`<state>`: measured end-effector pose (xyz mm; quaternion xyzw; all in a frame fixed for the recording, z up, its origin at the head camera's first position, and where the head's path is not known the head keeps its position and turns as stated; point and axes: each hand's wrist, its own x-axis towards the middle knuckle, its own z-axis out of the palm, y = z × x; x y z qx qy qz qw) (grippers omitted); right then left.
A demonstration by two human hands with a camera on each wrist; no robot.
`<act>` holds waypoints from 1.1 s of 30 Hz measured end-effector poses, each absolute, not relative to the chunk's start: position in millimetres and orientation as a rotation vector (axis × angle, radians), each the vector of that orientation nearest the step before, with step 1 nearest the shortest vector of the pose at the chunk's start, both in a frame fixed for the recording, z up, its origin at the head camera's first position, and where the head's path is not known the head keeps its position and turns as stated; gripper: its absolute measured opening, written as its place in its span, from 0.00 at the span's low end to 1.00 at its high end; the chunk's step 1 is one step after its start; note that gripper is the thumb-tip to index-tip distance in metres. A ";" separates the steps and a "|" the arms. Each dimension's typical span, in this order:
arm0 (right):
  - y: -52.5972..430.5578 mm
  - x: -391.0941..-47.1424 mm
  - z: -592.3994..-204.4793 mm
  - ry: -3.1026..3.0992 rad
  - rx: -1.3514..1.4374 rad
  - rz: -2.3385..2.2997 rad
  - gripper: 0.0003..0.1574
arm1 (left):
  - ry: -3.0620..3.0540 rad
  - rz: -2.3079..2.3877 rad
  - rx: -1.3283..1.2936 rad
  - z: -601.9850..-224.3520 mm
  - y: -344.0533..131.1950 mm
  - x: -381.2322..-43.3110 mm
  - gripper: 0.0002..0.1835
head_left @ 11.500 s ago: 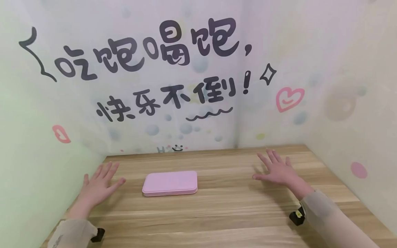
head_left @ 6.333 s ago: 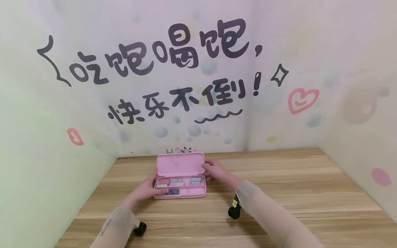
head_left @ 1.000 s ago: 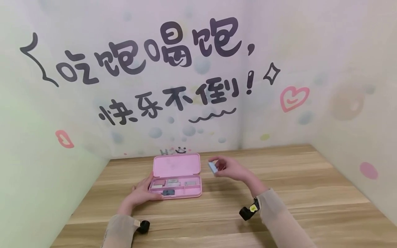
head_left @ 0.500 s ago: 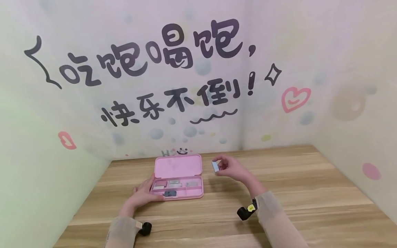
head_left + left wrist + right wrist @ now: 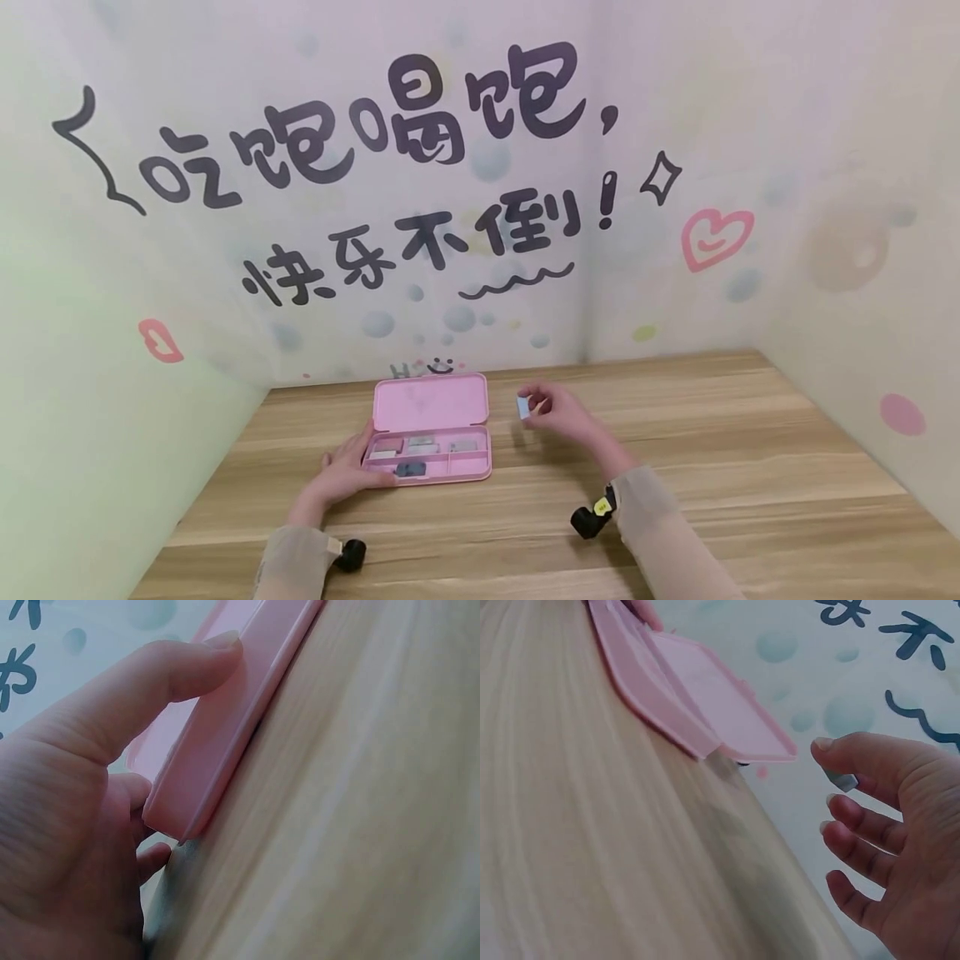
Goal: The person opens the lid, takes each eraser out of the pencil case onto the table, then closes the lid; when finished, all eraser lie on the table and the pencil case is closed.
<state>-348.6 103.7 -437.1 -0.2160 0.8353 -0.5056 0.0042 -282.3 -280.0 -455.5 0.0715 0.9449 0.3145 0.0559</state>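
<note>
A pink case (image 5: 468, 477) lies on the table with its lid (image 5: 431, 402) raised behind it. Its compartments hold several small blocks: a pink-and-white one (image 5: 385, 450), pale grey ones (image 5: 422, 444) and a dark grey one (image 5: 411, 469). At the case's left end, my left hand (image 5: 341, 475) grips it, thumb over the front wall and fingers round the far side, as the left wrist view shows. To the right of the lid, my right hand (image 5: 566, 414) pinches a small light-blue block (image 5: 522, 407) between thumb and index finger; the other fingers are loosely bent.
The wood-grain table (image 5: 480, 542) has a white printed wall (image 5: 637, 275) behind it and walls at both sides. Black wrist cameras (image 5: 588, 522) hang below both cuffs.
Earlier the case was closed and both hands lay apart; then it was opened and the light-blue block was taken out. In the last second my right hand has shifted slightly right and lower.
</note>
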 end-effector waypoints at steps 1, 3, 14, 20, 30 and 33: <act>103.1 -348.9 -439.4 2.621 -0.659 -1.581 0.25 | 2.868 0.955 0.217 -455.4 -280.1 -282.3 0.63; 102.0 -349.9 -444.6 2.630 -0.622 -1.569 0.26 | 2.874 0.952 0.219 -455.4 -280.4 -282.5 0.63; 97.8 -354.0 -467.5 2.669 -0.488 -1.538 0.28 | 2.866 0.954 0.214 -454.2 -280.6 -280.0 0.63; 95.9 -354.2 -471.9 2.678 -0.480 -1.510 0.28 | 2.858 0.976 0.201 -456.8 -280.5 -281.8 0.63; 93.8 -356.1 -474.1 2.777 -0.495 -1.408 0.28 | 2.850 1.001 0.173 -457.8 -279.7 -283.6 0.65; 93.2 -356.8 -474.3 2.794 -0.499 -1.389 0.28 | 2.853 0.997 0.169 -457.7 -280.2 -283.8 0.65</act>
